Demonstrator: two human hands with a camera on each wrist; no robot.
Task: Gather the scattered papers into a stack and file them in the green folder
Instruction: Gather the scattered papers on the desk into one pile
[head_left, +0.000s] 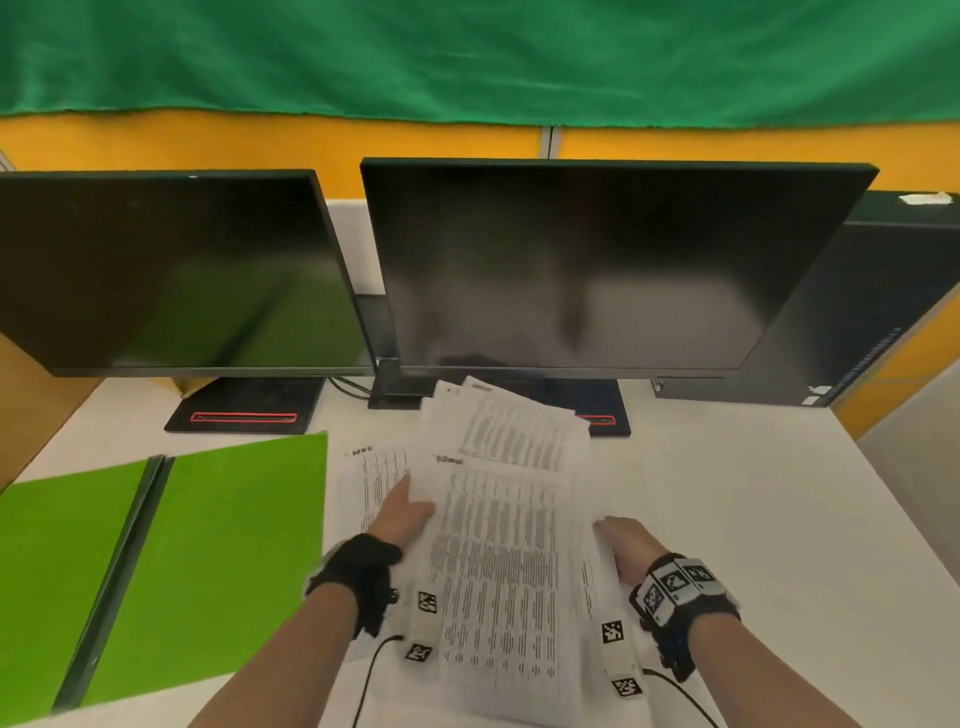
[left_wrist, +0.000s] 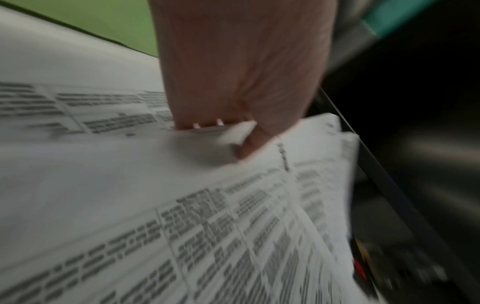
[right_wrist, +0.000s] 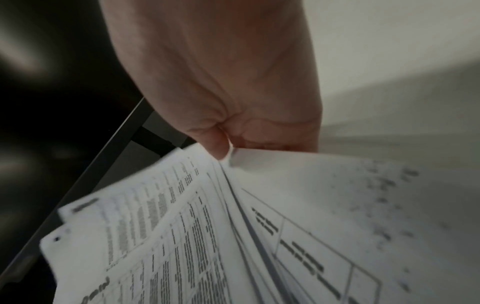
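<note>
Both wrist views are motion-blurred, and the print on the papers (head_left: 498, 525) is unreadable. The left hand (head_left: 402, 512) pinches the loose sheaf's edge at 9 o'clock; the right hand (head_left: 626, 545) pinches it at 3 o'clock, fingertips hidden beneath. The green folder (head_left: 208, 561) lies open on the desk (head_left: 727, 499), at 9 o'clock from the papers.

Even, soft light is seen overhead; edges are bowed by the wide lens; both wrist views are dim and motion-blurred.
</note>
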